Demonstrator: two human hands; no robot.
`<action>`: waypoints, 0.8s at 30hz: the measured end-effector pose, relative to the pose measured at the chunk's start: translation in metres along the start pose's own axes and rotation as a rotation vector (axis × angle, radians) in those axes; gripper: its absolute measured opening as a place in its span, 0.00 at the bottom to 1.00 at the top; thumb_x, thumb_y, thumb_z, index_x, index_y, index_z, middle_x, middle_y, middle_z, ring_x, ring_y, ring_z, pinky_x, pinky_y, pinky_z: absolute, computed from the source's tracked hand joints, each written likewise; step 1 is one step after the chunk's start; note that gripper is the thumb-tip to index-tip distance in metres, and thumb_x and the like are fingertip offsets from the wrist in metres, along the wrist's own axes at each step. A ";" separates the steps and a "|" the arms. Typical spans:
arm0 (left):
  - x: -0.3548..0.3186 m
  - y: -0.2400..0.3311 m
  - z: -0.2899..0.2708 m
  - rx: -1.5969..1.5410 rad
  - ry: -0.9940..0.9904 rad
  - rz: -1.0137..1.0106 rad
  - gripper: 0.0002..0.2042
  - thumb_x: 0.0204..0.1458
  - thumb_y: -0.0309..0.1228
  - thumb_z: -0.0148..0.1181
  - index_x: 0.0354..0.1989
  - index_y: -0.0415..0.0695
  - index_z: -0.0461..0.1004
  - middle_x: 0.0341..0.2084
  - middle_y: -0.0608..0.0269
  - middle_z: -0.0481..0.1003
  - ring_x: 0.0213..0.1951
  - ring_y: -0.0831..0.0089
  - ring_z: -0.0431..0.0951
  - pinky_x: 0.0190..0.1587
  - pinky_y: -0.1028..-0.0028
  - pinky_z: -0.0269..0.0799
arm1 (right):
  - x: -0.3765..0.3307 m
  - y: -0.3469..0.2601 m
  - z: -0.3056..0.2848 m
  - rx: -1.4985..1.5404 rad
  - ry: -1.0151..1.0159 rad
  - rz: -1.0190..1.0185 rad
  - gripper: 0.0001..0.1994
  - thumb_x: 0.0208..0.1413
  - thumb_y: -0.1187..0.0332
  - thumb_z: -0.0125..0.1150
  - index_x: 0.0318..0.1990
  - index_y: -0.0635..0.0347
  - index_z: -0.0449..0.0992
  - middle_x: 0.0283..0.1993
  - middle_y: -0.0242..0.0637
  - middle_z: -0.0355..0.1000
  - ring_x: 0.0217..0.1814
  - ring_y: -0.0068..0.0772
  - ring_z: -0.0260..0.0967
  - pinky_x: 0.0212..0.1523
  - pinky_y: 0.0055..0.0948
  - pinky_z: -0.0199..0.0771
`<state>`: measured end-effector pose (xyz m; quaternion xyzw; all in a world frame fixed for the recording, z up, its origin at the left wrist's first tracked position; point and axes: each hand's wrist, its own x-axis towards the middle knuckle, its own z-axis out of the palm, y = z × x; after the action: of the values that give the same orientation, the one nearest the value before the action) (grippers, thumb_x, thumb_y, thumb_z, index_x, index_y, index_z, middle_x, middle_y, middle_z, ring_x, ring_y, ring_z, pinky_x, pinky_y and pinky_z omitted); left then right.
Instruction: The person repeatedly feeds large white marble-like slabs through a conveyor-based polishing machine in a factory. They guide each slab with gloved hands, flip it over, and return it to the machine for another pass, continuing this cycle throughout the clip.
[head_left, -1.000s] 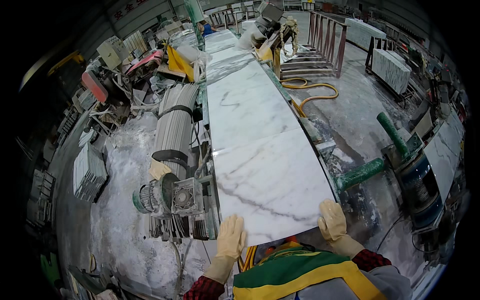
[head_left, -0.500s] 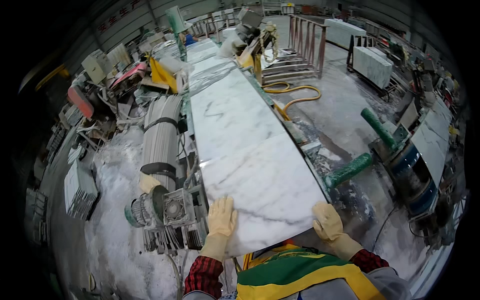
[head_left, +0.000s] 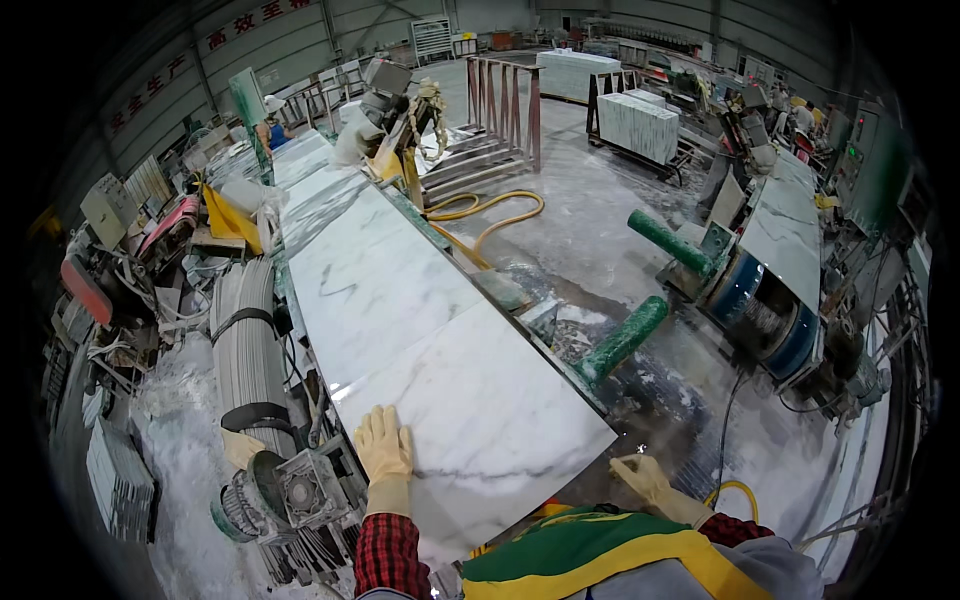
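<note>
A long white marble slab (head_left: 470, 420) with grey veins lies on the conveyor bench, its near end in front of my body. My left hand (head_left: 384, 447), in a cream rubber glove, rests flat on the slab by its left edge, fingers stretched out. Just off the slab's near right corner is my right hand (head_left: 650, 482), gloved the same way. Its fingers are loosely bent and apart, and nothing shows in them. A second marble slab (head_left: 370, 270) lies end to end with the near one, further along.
Left of the bench sit a motor with gearbox (head_left: 300, 485) and a ribbed grey bundle (head_left: 243, 340). Green rollers (head_left: 622, 342) jut out at right. A yellow hose (head_left: 490, 205) curls on the wet floor. Another slab line (head_left: 780, 230) stands far right; a person (head_left: 270, 132) stands far left.
My right hand has come off the slab's right edge and is now beside the near corner. My left hand stays on the slab. The view has swung to the right.
</note>
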<state>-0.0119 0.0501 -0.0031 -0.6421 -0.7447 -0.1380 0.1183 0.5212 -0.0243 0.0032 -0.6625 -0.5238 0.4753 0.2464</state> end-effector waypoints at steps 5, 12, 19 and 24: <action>0.004 0.003 -0.003 -0.011 -0.039 0.015 0.29 0.70 0.46 0.59 0.77 0.49 0.70 0.77 0.50 0.69 0.77 0.46 0.66 0.80 0.44 0.56 | 0.022 0.037 0.034 0.416 -0.594 0.249 0.51 0.68 0.32 0.65 0.74 0.78 0.63 0.71 0.65 0.73 0.71 0.53 0.78 0.74 0.46 0.78; -0.003 -0.001 -0.012 -0.036 -0.060 -0.010 0.29 0.70 0.46 0.59 0.77 0.48 0.70 0.77 0.48 0.70 0.78 0.45 0.65 0.80 0.44 0.55 | 0.027 -0.036 0.079 -0.024 -0.424 0.517 0.55 0.62 0.20 0.59 0.63 0.79 0.75 0.62 0.72 0.76 0.67 0.51 0.80 0.67 0.45 0.80; 0.029 -0.017 -0.009 -0.080 -0.067 0.141 0.31 0.67 0.45 0.64 0.76 0.45 0.71 0.75 0.44 0.70 0.77 0.41 0.65 0.79 0.43 0.57 | 0.013 -0.014 0.092 -0.179 -0.229 0.284 0.53 0.62 0.20 0.57 0.50 0.77 0.86 0.46 0.60 0.86 0.51 0.59 0.85 0.59 0.50 0.80; 0.112 -0.054 -0.008 -0.096 -0.047 0.241 0.32 0.65 0.45 0.65 0.74 0.42 0.72 0.70 0.37 0.74 0.72 0.38 0.71 0.76 0.46 0.64 | 0.003 -0.043 0.093 -0.210 -0.191 0.284 0.52 0.60 0.18 0.56 0.51 0.72 0.88 0.51 0.60 0.86 0.55 0.58 0.85 0.61 0.52 0.79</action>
<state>-0.0815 0.1436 0.0416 -0.7349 -0.6574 -0.1431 0.0859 0.4188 -0.0232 -0.0021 -0.7038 -0.4925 0.5089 0.0558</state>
